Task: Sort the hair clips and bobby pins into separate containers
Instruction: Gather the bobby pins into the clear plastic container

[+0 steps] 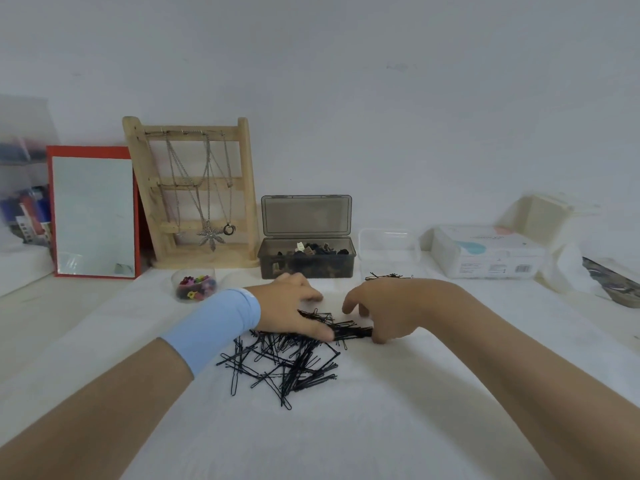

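A loose pile of black bobby pins (287, 362) lies on the white cloth in the middle. At the pile's far edge, a gathered bundle of pins (349, 332) is pinched from both sides by my left hand (294, 308) and my right hand (384, 306). A smoky grey box (306, 263) with its lid up holds dark hair clips. To its right, a clear plastic container (389, 252) has a few bobby pins (386, 276) in it. A small clear cup (195, 285) at the left holds colourful mini clips.
A wooden jewellery stand (194, 192) with necklaces and a red-framed mirror (93, 211) lean against the back wall. A white tissue pack (485, 252) and a cream box (543, 211) sit at the right. A clear bag of items (24, 202) is far left.
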`<act>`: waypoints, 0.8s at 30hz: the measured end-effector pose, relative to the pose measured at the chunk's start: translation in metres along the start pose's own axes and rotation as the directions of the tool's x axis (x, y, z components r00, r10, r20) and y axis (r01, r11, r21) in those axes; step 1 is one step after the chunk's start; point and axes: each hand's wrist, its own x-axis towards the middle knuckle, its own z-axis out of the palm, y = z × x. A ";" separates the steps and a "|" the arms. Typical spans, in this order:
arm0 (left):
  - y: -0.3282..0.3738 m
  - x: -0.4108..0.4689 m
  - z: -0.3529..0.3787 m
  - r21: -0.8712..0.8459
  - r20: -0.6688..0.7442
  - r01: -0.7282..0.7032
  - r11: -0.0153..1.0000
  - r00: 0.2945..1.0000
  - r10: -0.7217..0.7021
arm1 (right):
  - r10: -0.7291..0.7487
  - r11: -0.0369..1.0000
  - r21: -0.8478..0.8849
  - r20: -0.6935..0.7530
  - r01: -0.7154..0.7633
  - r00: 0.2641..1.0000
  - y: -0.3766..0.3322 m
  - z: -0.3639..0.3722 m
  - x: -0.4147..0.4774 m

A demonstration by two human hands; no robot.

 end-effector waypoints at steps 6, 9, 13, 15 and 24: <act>0.015 0.003 0.004 -0.027 -0.001 -0.097 0.995 0.995 0.097 | -0.045 0.998 0.041 -0.073 0.048 0.996 0.001 0.001 0.006; 0.014 -0.006 -0.008 -0.119 0.027 -0.114 0.986 0.993 0.118 | -0.046 0.989 0.133 -0.169 0.069 0.984 0.000 0.001 0.010; -0.006 -0.022 -0.024 0.028 0.090 0.064 0.998 0.994 -0.067 | -0.024 0.988 0.142 -0.240 0.060 0.970 -0.002 -0.001 0.015; -0.017 -0.033 -0.025 0.168 0.173 0.198 0.966 0.959 -0.227 | -0.093 0.980 0.155 -0.198 0.125 0.976 -0.009 0.002 0.013; 0.000 -0.047 -0.004 -0.090 -0.003 0.004 0.996 1.000 -0.004 | -0.165 0.964 0.177 -0.193 0.200 0.967 -0.034 0.011 0.023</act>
